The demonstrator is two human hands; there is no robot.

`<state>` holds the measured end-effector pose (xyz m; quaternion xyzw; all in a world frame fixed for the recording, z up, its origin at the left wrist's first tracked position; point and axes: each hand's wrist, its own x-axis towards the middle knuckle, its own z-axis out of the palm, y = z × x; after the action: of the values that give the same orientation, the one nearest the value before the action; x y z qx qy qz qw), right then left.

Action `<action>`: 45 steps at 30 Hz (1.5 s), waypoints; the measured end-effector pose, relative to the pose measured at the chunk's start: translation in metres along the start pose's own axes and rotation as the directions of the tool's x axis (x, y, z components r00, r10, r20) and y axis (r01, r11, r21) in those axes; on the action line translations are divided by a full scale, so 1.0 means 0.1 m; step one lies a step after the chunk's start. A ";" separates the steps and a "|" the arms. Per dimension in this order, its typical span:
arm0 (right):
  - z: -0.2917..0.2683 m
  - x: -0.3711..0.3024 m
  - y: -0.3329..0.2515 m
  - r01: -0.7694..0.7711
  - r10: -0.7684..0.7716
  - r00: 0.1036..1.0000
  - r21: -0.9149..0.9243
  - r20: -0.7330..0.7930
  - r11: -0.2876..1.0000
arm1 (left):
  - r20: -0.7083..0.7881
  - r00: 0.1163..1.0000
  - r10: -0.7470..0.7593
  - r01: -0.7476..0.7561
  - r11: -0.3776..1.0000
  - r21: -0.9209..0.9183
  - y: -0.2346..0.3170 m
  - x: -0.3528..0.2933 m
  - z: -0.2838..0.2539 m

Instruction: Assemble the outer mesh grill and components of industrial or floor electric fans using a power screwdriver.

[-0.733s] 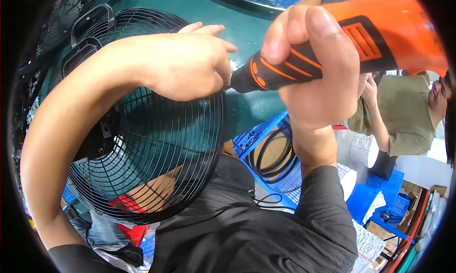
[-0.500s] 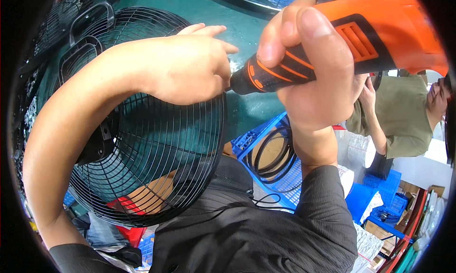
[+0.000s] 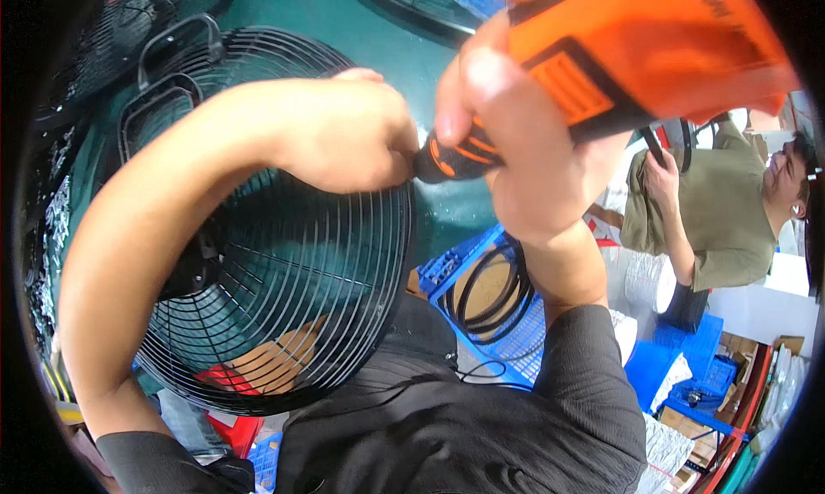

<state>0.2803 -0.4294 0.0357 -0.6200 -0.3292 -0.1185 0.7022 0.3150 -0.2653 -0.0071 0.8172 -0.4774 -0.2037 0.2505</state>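
Orange power tool [image 3: 649,60] in right hand [image 3: 541,154], wire guard [image 3: 344,270] under left hand [image 3: 354,140]

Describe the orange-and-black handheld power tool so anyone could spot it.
Start at the large round black wire guard on the left. Beyond its right rim, the person's right hand grips the orange-and-black tool. Its bright orange body stands out from the black guard and blue plastic crate below.

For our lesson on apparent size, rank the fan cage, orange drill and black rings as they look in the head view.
1. Fan cage
2. Orange drill, probably enlarged by nearness
3. Black rings
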 end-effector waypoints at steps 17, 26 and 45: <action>-0.07 -0.22 0.03 0.014 0.001 0.989 -0.105 0.147 0.994 | 0.114 0.983 -0.145 0.132 0.984 0.118 0.13 0.09 0.00; -0.10 -0.20 0.02 0.097 -0.069 0.971 -0.115 0.230 0.989 | 0.241 0.956 -0.168 0.163 0.986 0.042 0.18 0.09 -0.09; -0.14 -0.25 0.03 -0.183 0.179 0.964 0.001 0.199 0.983 | 0.036 0.998 0.059 -0.061 0.997 0.039 -0.02 0.02 -0.01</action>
<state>0.2673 -0.4486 0.0181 -0.6494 -0.3406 0.0115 0.6798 0.3179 -0.2657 -0.0082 0.8036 -0.5100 -0.2009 0.2318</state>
